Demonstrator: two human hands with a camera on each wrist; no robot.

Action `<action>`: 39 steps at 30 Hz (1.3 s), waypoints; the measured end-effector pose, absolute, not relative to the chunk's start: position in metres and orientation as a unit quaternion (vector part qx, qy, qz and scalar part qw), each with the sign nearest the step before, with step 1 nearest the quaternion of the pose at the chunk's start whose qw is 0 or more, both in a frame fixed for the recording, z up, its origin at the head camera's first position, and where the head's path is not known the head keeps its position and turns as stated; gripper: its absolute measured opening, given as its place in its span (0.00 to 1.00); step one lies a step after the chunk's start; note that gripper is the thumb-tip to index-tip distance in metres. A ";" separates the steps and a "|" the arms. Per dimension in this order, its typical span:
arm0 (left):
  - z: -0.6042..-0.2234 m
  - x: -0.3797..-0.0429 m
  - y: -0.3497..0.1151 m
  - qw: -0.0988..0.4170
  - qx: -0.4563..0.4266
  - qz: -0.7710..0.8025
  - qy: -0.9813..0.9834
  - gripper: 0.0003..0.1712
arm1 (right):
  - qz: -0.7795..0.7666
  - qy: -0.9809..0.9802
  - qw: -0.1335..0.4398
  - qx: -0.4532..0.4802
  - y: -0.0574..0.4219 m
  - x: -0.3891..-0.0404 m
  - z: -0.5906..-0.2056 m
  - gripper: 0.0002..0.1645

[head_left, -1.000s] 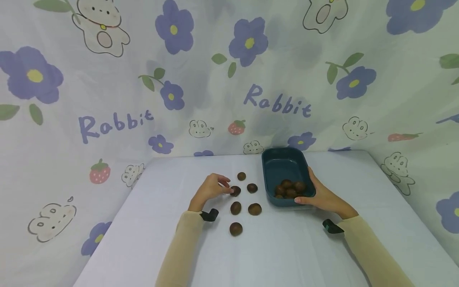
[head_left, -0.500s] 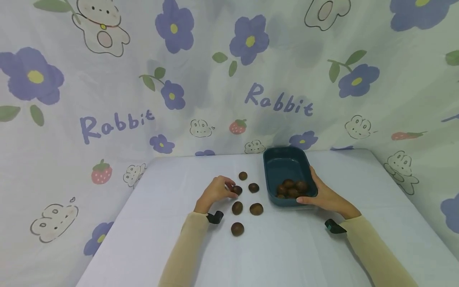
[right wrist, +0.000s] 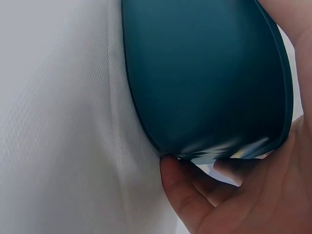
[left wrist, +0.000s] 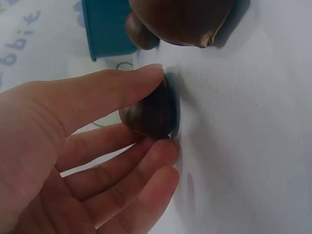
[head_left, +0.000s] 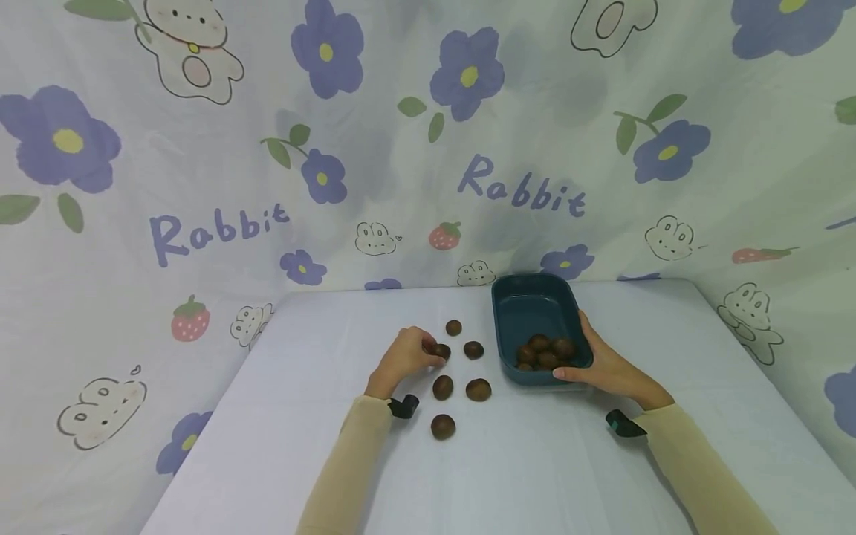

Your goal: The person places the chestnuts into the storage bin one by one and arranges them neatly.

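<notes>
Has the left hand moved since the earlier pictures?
Yes, the left hand has shifted slightly right in the head view, nearer the unmoved teal dish.

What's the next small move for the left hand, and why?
Probably lift the nearest chestnut toward the dish: the left hand already pinches it, the right hand holds the dish, and other chestnuts lie inside.

glossy brown nut (left wrist: 151,116) pinched by the left hand (head_left: 406,354), five others (head_left: 473,350) nearby; teal box (head_left: 535,313) upright, right hand (head_left: 608,369) gripping it, nuts (head_left: 547,360) bunched at the near end.
</notes>
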State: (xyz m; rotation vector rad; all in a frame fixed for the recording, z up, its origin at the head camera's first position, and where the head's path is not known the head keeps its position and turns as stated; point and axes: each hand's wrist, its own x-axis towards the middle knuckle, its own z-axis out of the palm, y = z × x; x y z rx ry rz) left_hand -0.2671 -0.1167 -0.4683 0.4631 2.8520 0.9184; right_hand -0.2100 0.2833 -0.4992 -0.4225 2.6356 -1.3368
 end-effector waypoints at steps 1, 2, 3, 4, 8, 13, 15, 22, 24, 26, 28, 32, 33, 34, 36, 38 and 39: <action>-0.468 -0.267 -0.117 0.053 0.149 0.301 0.940 0.18 | -0.448 0.879 0.076 -0.143 0.283 -0.210 -0.499 0.79; -0.468 -0.267 -0.117 0.052 0.144 0.303 0.941 0.18 | -0.450 0.878 0.074 -0.144 0.283 -0.210 -0.499 0.79; -0.468 -0.267 -0.117 0.051 0.140 0.305 0.941 0.18 | -0.450 0.878 0.075 -0.144 0.283 -0.210 -0.499 0.79; -0.468 -0.267 -0.117 0.052 0.136 0.307 0.941 0.18 | -0.450 0.878 0.075 -0.143 0.283 -0.210 -0.498 0.79; -0.469 -0.268 -0.117 0.054 0.126 0.320 0.937 0.19 | -0.449 0.879 0.079 -0.139 0.283 -0.208 -0.497 0.79; -0.468 -0.268 -0.118 0.038 0.132 0.340 0.930 0.19 | -0.448 0.879 0.071 -0.147 0.283 -0.208 -0.497 0.80; -0.466 -0.268 -0.117 0.028 0.134 0.352 0.926 0.18 | -0.448 0.879 0.070 -0.147 0.283 -0.209 -0.498 0.80; -0.455 -0.266 -0.113 -0.005 0.129 0.409 0.903 0.20 | -0.449 0.880 0.068 -0.143 0.283 -0.207 -0.496 0.79; -0.453 -0.264 -0.112 -0.012 0.128 0.426 0.895 0.21 | -0.447 0.880 0.068 -0.142 0.283 -0.207 -0.496 0.79; -0.451 -0.263 -0.111 -0.019 0.129 0.441 0.888 0.21 | -0.446 0.881 0.068 -0.140 0.282 -0.207 -0.497 0.80; -0.450 -0.262 -0.110 -0.029 0.132 0.451 0.882 0.21 | -0.444 0.882 0.069 -0.138 0.282 -0.207 -0.497 0.80; -0.449 -0.260 -0.107 -0.046 0.136 0.462 0.875 0.21 | -0.440 0.885 0.069 -0.136 0.281 -0.207 -0.497 0.80; -0.448 -0.260 -0.106 -0.050 0.137 0.465 0.873 0.21 | -0.439 0.885 0.069 -0.136 0.280 -0.207 -0.497 0.80; -0.447 -0.260 -0.105 -0.052 0.137 0.468 0.871 0.21 | -0.439 0.885 0.069 -0.135 0.280 -0.207 -0.497 0.80; -0.445 -0.260 -0.102 -0.057 0.137 0.476 0.867 0.22 | -0.439 0.886 0.071 -0.133 0.280 -0.207 -0.496 0.80; -0.442 -0.260 -0.099 -0.060 0.138 0.484 0.862 0.22 | -0.437 0.887 0.072 -0.132 0.281 -0.207 -0.495 0.80; -0.441 -0.261 -0.097 -0.063 0.138 0.488 0.860 0.22 | -0.437 0.886 0.073 -0.133 0.282 -0.207 -0.495 0.80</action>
